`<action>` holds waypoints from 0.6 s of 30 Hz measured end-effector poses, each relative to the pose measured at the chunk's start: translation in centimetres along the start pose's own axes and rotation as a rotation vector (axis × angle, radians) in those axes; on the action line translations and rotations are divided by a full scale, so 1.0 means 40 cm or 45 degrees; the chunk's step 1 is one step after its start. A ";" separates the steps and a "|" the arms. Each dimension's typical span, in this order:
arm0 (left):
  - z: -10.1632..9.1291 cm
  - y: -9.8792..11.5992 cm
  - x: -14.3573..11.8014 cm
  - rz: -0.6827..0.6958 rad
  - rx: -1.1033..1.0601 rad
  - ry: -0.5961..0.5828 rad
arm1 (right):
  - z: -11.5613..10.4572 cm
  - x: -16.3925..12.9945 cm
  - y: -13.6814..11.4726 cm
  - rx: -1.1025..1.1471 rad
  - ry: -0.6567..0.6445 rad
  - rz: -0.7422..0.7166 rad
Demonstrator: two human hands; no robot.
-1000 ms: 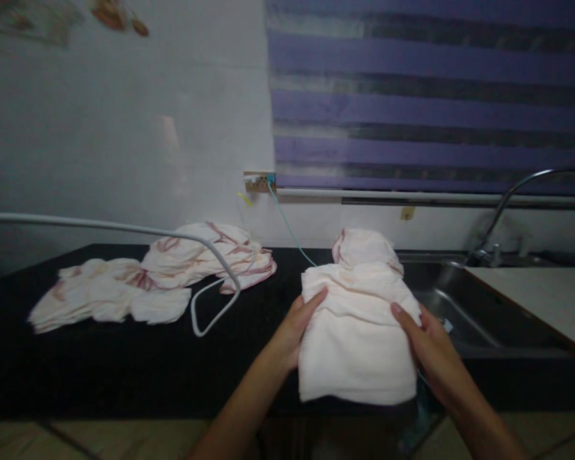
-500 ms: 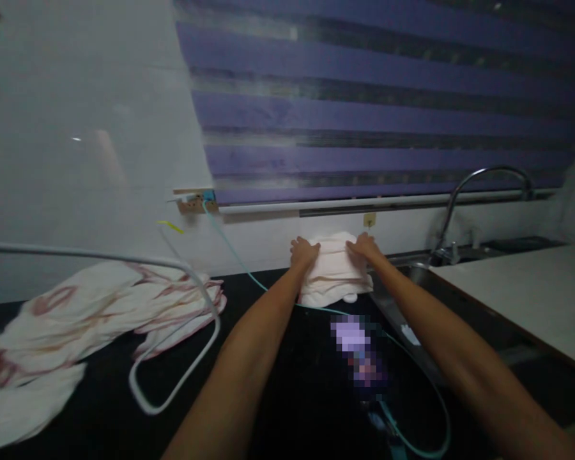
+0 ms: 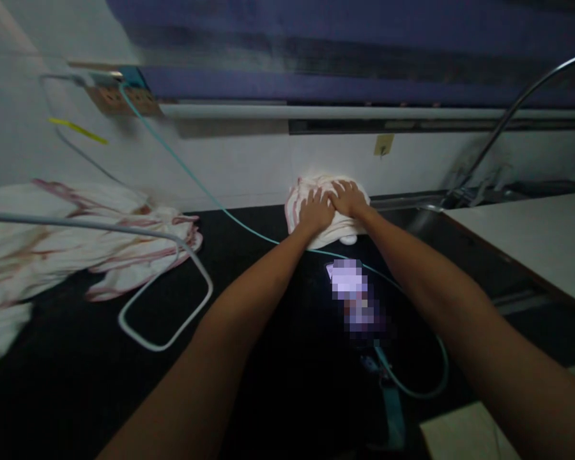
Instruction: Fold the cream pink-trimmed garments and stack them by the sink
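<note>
- The left hand (image 3: 316, 214) lies palm down, fingers spread flat, on a stack of folded white cloths (image 3: 326, 211) just above the middle of the frame.
- The right hand (image 3: 349, 198) rests flat on the same stack, touching the left hand; neither hand grips anything.
- The stack sits at the far edge of the black table (image 3: 100, 383), against the white wall (image 3: 249, 163), just left of the sink (image 3: 412, 217).
- A curved tap (image 3: 512, 115) rises at the upper right.
- A pale green cable (image 3: 191, 179) runs from the wall socket (image 3: 119, 96) at the upper left, down past the stack to the lower middle.
- Loose white cloths with red edges (image 3: 76, 236) lie at the left, well apart from the stack, with a grey looped tube (image 3: 167, 319) over them.
- A pale board (image 3: 531, 236) is at the right.
</note>
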State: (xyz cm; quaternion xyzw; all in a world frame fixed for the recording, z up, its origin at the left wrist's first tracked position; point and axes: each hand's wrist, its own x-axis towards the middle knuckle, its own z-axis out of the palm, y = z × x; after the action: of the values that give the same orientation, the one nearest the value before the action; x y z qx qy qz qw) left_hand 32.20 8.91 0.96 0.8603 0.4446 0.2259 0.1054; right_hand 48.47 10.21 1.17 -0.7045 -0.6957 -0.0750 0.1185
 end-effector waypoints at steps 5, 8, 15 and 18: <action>-0.069 -0.013 -0.225 0.369 0.068 0.083 | -0.009 -0.028 -0.028 0.008 0.046 0.125; -0.146 -0.100 -0.406 0.382 0.103 0.089 | -0.010 -0.030 -0.040 -0.021 0.032 0.191; -0.261 -0.290 -0.629 -0.180 0.250 -0.142 | -0.018 -0.015 -0.037 -0.087 -0.047 0.206; -0.264 -0.294 -0.624 -0.183 0.236 -0.132 | -0.014 -0.015 -0.034 -0.123 -0.045 0.238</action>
State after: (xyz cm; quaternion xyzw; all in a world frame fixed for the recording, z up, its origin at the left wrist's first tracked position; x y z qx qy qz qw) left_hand 6.11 -4.73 -1.65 0.8428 0.5181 0.1310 0.0642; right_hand 47.12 9.49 1.65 -0.7725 -0.6244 -0.0847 0.0786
